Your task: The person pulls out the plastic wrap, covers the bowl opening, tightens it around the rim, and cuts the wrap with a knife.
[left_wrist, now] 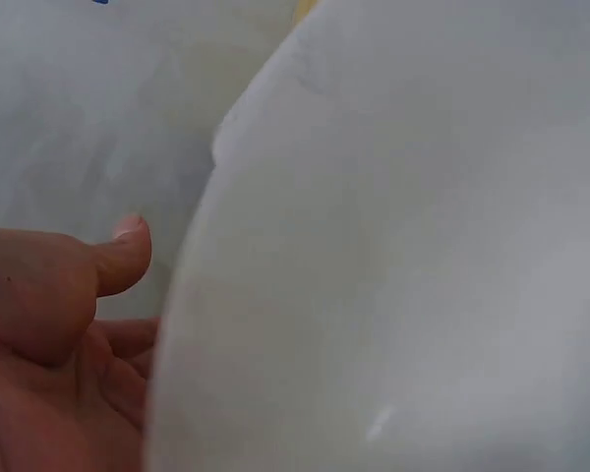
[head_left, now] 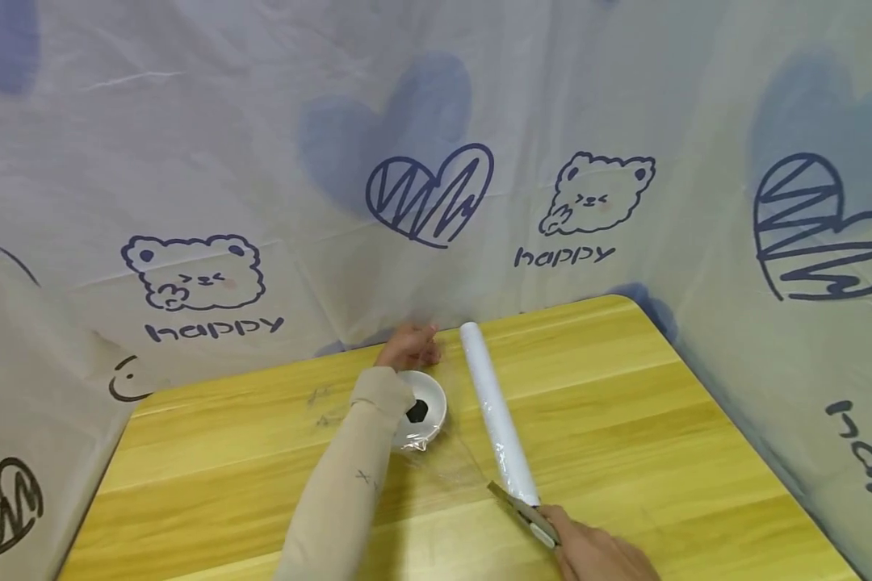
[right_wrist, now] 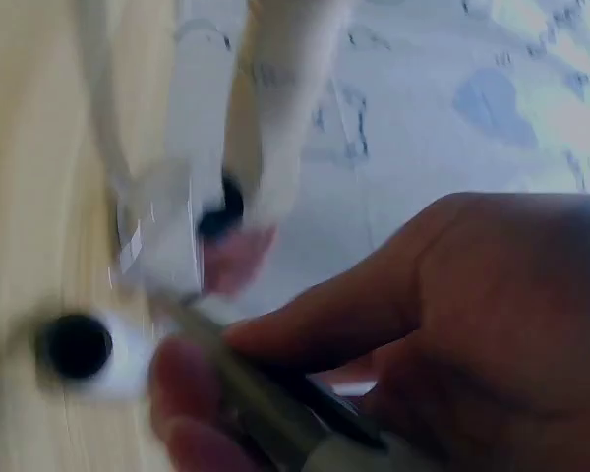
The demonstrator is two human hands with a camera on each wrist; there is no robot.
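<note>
A white bowl (head_left: 437,395) stands near the middle of the table, with clear plastic film (head_left: 454,460) draped over its near side and spreading to the right. My left hand (head_left: 409,347) reaches past the bowl to the table's back edge. In the left wrist view its thumb (left_wrist: 126,258) stands apart from the fingers, whose ends are hidden behind the bowl. My right hand (head_left: 599,553) grips a utility knife (head_left: 526,516), its tip pointing left at the film's edge. Just beyond the knife lies a white roll of film (head_left: 496,411), its dark hollow end showing in the right wrist view.
The wood-grain table (head_left: 625,420) has a rounded back right corner. A patterned cloth (head_left: 262,161) with hearts and bears hangs close behind it and along both sides. My left sleeve (head_left: 341,492) crosses over the table, left of the bowl.
</note>
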